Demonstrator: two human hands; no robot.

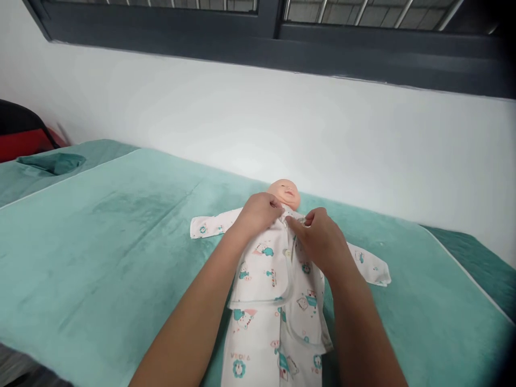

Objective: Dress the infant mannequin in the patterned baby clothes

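A baby doll (285,193) lies on its back on a teal bed cover (121,242), dressed in a white printed shirt (264,269) and matching trousers (258,355). My left hand (258,214) pinches the shirt's left front edge just below the doll's chin. My right hand (320,236) pinches the other front edge at the collar, fingers closed on the cloth. A small button (287,252) shows lower down the shirt front. The sleeves lie spread out to both sides.
A white wall (282,123) rises right behind the bed under a dark window frame (282,37). A folded teal cloth (52,162) lies at the far left by a red and black object (20,140). The bed edge drops off at right.
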